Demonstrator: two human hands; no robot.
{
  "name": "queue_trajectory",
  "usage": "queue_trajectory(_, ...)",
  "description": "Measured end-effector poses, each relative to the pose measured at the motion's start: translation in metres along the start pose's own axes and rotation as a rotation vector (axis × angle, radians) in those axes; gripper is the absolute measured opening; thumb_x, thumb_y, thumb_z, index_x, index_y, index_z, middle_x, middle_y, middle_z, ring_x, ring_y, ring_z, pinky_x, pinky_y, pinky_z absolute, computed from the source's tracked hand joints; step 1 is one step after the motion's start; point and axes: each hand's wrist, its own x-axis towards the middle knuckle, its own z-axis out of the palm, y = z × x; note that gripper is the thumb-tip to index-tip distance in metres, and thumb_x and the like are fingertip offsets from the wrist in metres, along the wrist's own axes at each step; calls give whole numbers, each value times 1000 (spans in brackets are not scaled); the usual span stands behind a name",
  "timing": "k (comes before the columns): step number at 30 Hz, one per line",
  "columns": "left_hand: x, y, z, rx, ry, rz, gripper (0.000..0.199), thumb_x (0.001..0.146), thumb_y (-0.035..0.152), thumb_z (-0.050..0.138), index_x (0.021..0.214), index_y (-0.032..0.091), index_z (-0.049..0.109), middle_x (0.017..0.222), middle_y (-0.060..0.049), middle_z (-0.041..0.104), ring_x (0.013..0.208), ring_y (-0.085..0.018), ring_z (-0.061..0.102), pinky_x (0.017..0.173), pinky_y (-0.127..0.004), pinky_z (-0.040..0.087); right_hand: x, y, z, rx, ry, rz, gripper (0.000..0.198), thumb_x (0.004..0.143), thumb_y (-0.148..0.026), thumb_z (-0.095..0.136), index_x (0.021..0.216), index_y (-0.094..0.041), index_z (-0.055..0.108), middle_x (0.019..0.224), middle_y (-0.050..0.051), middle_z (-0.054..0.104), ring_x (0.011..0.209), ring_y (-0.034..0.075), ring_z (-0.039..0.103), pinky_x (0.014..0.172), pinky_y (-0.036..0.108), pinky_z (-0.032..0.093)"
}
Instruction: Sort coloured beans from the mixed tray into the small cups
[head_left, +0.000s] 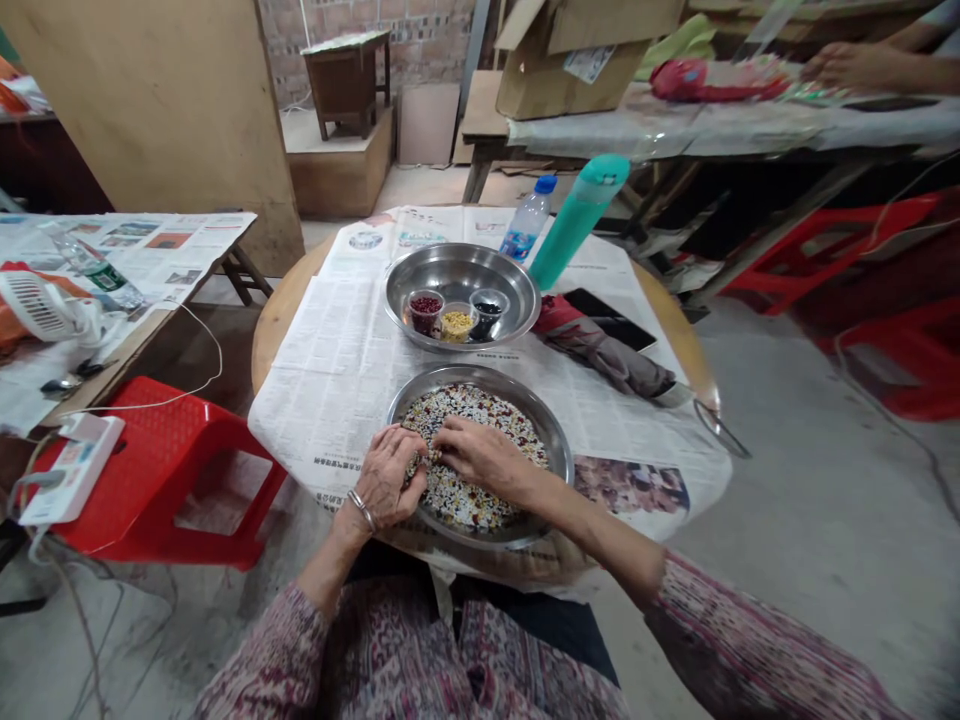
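Observation:
A steel tray (553, 432) full of mixed beans (480, 410) lies on the newspaper-covered round table in front of me. My left hand (386, 478), with a bangle at the wrist, rests on the tray's left rim with its fingers curled over the beans. My right hand (484, 458) lies flat on the beans, its fingertips meeting the left hand's. Whether either hand pinches a bean is hidden. Behind the tray stands a steel bowl (517, 285) holding three small cups: red beans (425, 306), yellow grains (457, 323) and black beans (487, 308).
A water bottle (529, 218) and a teal flask (577, 217) stand behind the bowl. A folded umbrella (607, 358) and a dark phone (609, 317) lie to the right. A red stool (161, 465) is at my left, and another person's hand (847, 62) is at a far table.

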Motion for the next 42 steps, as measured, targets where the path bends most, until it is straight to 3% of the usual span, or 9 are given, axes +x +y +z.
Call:
queue_trajectory(6, 1, 0, 0, -15, 8, 24, 14, 85, 13, 48, 96, 20, 54, 97, -4, 63, 102, -19, 59, 107, -43, 39, -22, 31, -16, -161, 232, 288, 25, 93, -21, 45, 110, -20, 64, 106, 11, 63, 101, 24, 58, 85, 36, 48)
queue_trajectory(9, 1, 0, 0, -13, -5, 18, 15, 85, 13, 48, 96, 20, 54, 98, -4, 64, 103, -19, 59, 107, -43, 39, -23, 23, -12, -228, 205, 399, 27, 92, -31, 52, 113, -19, 62, 109, 14, 61, 104, 29, 57, 82, 40, 50)
queue_trajectory(15, 0, 0, 0, -1, -19, 15, 15, 85, 13, 48, 95, 20, 56, 99, -4, 64, 102, -19, 59, 108, -43, 38, -29, -18, -7, 122, 6, 170, 16, 91, -20, 53, 101, -21, 65, 98, 7, 62, 87, 17, 61, 79, 31, 48)
queue_trajectory(21, 2, -1, -1, 36, -78, 26, 13, 87, 15, 47, 86, 21, 59, 87, -2, 66, 92, -18, 59, 107, -43, 38, -41, -31, -18, 183, -298, -23, 18, 84, -13, 58, 89, -26, 69, 84, 1, 66, 78, 15, 60, 70, 27, 44)
queue_trajectory(25, 2, -1, -1, 48, -78, 36, 13, 85, 16, 47, 83, 21, 59, 82, -1, 65, 89, -18, 58, 107, -43, 38, -23, -11, -17, 86, -160, 22, 23, 89, -15, 51, 99, -25, 70, 93, 4, 67, 85, 17, 62, 76, 29, 47)
queue_trajectory(31, 2, 0, -2, 48, -72, 39, 13, 85, 15, 47, 83, 21, 59, 82, -1, 65, 87, -18, 58, 106, -43, 38, 6, 17, -13, -79, 128, 347, 26, 93, -24, 51, 114, -20, 65, 107, 11, 64, 96, 23, 62, 85, 35, 49)
queue_trajectory(34, 1, -1, -1, 39, -66, 24, 13, 84, 15, 47, 87, 21, 58, 87, -2, 65, 91, -19, 58, 106, -44, 39, 5, 4, -7, -33, 112, 222, 26, 92, -30, 54, 114, -20, 64, 106, 10, 62, 93, 21, 62, 82, 33, 50)
queue_trajectory(38, 1, -1, 0, 6, -38, 16, 14, 82, 13, 47, 90, 20, 55, 91, -3, 64, 94, -19, 59, 106, -45, 40, -6, -13, -3, 78, -80, -9, 17, 91, -26, 56, 104, -23, 66, 97, 5, 63, 84, 16, 62, 73, 27, 48)
queue_trajectory(42, 1, -1, 0, 9, -47, 20, 11, 80, 13, 47, 86, 21, 53, 82, -3, 61, 87, -20, 58, 103, -44, 42, -13, 0, -15, -12, -66, 82, 18, 88, -17, 55, 97, -25, 69, 93, 4, 69, 83, 17, 64, 73, 28, 47)
